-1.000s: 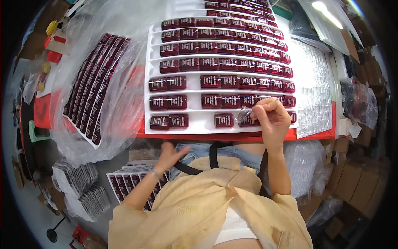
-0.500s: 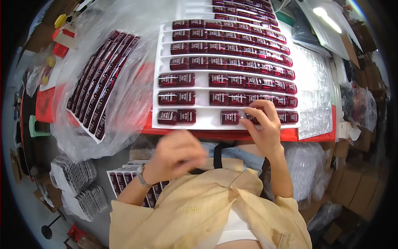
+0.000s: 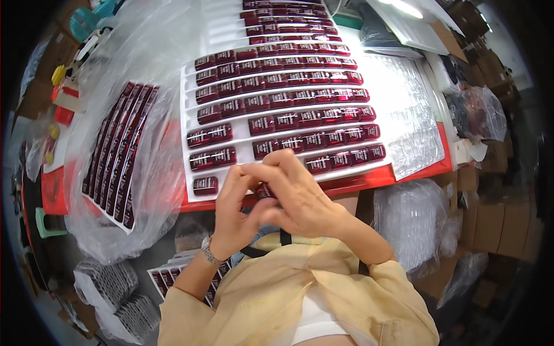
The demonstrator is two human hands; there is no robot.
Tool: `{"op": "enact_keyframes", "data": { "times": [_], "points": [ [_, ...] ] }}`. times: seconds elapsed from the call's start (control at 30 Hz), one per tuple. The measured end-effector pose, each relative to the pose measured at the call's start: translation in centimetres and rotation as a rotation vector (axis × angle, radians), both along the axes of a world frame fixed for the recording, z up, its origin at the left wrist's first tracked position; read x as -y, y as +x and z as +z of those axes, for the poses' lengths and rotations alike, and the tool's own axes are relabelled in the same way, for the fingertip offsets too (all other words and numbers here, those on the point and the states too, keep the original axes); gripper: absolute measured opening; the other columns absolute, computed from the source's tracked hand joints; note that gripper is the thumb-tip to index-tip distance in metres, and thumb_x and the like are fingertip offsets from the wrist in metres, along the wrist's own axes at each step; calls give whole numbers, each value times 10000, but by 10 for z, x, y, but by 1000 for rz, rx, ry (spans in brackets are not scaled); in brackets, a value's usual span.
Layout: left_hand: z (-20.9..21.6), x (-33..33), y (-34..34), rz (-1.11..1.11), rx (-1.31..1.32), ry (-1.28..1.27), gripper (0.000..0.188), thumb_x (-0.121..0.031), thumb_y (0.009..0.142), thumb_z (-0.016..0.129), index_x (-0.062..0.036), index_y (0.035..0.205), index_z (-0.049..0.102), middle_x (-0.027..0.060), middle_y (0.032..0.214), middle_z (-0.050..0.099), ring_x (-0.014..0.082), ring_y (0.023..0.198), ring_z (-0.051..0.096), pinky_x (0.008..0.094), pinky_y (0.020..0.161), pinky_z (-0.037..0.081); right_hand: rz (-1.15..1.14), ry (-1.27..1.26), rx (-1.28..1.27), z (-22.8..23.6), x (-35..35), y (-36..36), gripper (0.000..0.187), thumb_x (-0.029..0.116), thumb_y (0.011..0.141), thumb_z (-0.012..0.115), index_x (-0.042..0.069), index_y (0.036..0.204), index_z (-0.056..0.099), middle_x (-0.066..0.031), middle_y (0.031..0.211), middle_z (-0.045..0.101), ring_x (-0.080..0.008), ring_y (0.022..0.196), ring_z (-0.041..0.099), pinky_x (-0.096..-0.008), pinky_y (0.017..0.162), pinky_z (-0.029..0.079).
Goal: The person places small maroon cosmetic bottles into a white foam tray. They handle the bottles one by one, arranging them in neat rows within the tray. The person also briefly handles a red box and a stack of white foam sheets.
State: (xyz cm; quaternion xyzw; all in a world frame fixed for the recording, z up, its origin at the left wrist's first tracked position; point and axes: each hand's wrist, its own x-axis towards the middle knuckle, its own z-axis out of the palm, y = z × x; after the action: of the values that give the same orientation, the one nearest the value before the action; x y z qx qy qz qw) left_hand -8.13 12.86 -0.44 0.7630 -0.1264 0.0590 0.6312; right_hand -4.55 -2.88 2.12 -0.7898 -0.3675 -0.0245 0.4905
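Bottle (image 3: 264, 191) between fingers (image 3: 266, 172), near tray (image 3: 244, 151) edge; row gap beyond

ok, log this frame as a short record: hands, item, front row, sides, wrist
hands: left hand and right hand close together at the front edge of the white tray
item: dark red bottle between them, partly hidden; which hand grips it is unclear
front row: one bottle visible left of the hands, four bottles right
left side: more bottles in rows, clear plastic around
right side: clear moulded plastic
left wrist: silver band
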Motion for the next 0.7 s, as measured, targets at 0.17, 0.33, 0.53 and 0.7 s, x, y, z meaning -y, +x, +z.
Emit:
{"op": "enact_keyframes", "data": {
  "times": [0.17,0.33,0.53,0.7],
  "points": [
    [8,-16,11,123,249,544,405,-84,676,756,-55,1063,639,80,941,553,244,860,516,369,760,412,-147,34,205,1,63,40,490,101,765,711,61,1215,521,-146,1063,536,-289,967,572,-402,808,463],
    [-2,-18,22,-30,319,754,415,-135,663,757,-89,1065,665,50,960,570,231,893,536,390,821,370,-1039,-932,164,-70,233,113,356,280,833,667,32,1082,608,-163,1108,561,-342,1060,535,-484,855,439],
    [9,-48,11,148,297,716,429,-168,663,772,-90,1073,672,41,967,584,234,877,529,382,796,395,-972,-828,251,-114,269,122,176,154,787,662,22,889,607,-150,921,599,-318,843,600,-427,733,478],
    [-7,-95,-3,121,186,685,412,-88,644,777,-62,1038,657,59,989,603,274,888,543,400,825,422,-1122,-412,243,-102,276,131,138,124,816,698,17,805,612,-92,769,609,-206,695,579,-332,636,472]
  ]
}}
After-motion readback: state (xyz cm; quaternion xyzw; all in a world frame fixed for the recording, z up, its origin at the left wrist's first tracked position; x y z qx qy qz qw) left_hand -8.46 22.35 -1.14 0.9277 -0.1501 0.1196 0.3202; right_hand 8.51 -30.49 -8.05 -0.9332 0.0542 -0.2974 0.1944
